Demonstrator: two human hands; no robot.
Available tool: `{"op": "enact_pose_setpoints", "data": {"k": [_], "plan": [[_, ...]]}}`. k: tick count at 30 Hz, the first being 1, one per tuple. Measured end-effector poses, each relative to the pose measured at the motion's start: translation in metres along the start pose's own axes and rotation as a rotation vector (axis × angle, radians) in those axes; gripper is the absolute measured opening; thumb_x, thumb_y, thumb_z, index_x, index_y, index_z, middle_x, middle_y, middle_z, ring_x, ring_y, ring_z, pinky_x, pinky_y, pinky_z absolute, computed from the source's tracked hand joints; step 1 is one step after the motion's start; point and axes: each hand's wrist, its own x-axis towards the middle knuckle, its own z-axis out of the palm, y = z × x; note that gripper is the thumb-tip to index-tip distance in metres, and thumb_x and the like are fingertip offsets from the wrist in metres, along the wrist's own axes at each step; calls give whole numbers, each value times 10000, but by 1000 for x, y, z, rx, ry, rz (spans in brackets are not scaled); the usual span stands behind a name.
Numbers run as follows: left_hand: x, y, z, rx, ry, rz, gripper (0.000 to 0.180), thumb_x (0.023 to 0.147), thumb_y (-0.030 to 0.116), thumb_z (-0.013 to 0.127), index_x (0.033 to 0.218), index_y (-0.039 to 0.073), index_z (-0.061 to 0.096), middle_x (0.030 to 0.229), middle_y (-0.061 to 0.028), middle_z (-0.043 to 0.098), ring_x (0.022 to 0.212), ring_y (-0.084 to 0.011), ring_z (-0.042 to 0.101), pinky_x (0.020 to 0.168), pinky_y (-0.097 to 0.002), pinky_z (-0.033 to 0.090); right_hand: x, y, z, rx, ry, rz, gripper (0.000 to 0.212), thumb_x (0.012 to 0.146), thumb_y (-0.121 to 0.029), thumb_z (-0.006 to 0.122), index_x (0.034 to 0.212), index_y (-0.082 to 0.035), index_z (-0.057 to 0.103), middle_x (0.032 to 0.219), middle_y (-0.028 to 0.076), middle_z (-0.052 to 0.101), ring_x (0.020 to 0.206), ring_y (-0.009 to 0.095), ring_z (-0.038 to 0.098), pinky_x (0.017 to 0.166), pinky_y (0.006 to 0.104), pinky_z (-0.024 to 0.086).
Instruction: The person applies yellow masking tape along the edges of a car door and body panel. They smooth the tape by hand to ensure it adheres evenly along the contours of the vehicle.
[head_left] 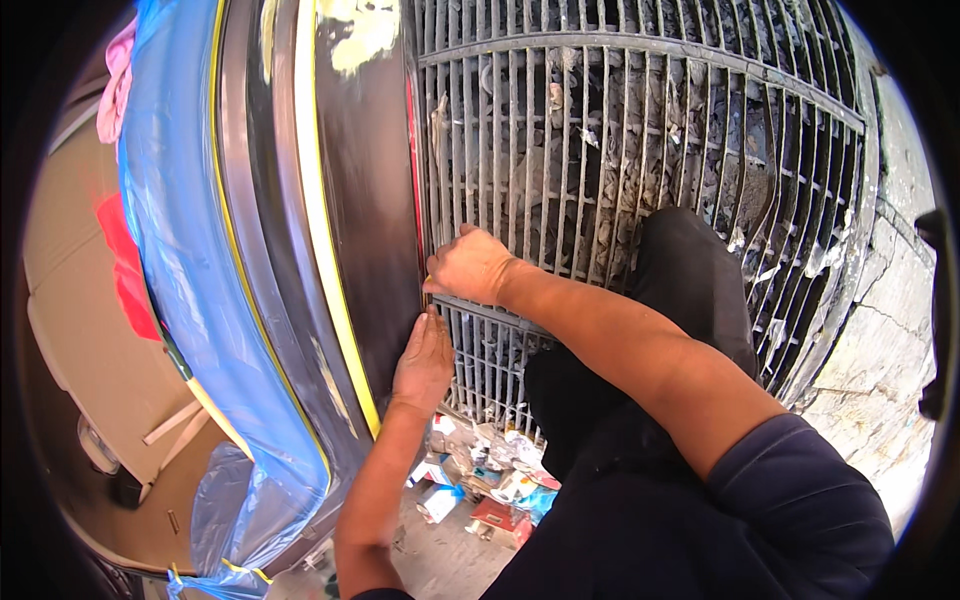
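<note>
A dark car sill panel (370, 190) runs up the left of the head view, with pale filler patches and a thin red line along its right edge. At that edge my right hand (472, 266) is closed in a pinch, and a small bit of yellow tape (430, 284) shows at its fingertips. Just below it, my left hand (424, 362) lies flat with fingers stretched out, touching the same edge. Strips of yellow masking tape (340, 285) follow the panel's length. What lies under the panel's edge is hidden.
Blue plastic film (185, 180) covers the car's side and opening at left. A metal floor grate (600, 150) over debris spreads to the right, with my knee (690, 270) above it. Scraps and small boxes (490, 480) litter the floor below. A red cloth (125, 270) hangs farther left.
</note>
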Motion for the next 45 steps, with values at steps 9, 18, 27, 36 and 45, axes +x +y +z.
{"op": "enact_pose_setpoints", "data": {"k": [9, 18, 27, 36, 45], "plan": [[8, -24, -30, 213, -190, 204, 542, 1113, 258, 456, 1491, -76, 654, 1595, -247, 612, 1570, -389, 473, 1403, -531, 171, 2, 28, -22, -115, -21, -193, 465, 986, -590, 685, 867, -160, 818, 833, 33, 795, 829, 265, 781, 942, 446, 506], [4, -21, -28, 237, -198, 206, 552, 1085, 222, 472, 1480, -123, 646, 1580, -282, 611, 1557, -426, 474, 1397, -537, 198, 14, 146, -133, -403, 52, -342, 563, 1059, -697, 568, 853, -203, 743, 742, -24, 679, 775, 172, 663, 1048, 398, 430], [12, -15, -30, 233, -272, 203, 523, 1099, 289, 509, 1460, -27, 718, 1586, -265, 621, 1568, -481, 456, 1366, -628, 142, 56, 177, -175, -436, 196, -46, 650, 1002, -756, 582, 854, -148, 757, 819, 29, 734, 850, 247, 716, 1039, 417, 436], [15, -18, -36, 210, -318, 212, 550, 1111, 309, 481, 1491, -31, 690, 1615, -269, 594, 1577, -472, 441, 1363, -624, 161, 81, 149, -171, -332, 129, 104, 668, 1025, -728, 589, 780, -133, 770, 780, 79, 770, 795, 301, 738, 1008, 458, 445], [49, -57, -62, 255, -250, 131, 656, 1147, 411, 458, 1577, -70, 575, 1657, -226, 556, 1593, -368, 426, 1389, -517, 167, 83, 145, -172, -277, 147, 133, 635, 1016, -696, 637, 812, -122, 818, 827, 110, 800, 841, 327, 765, 1035, 487, 457]]}}
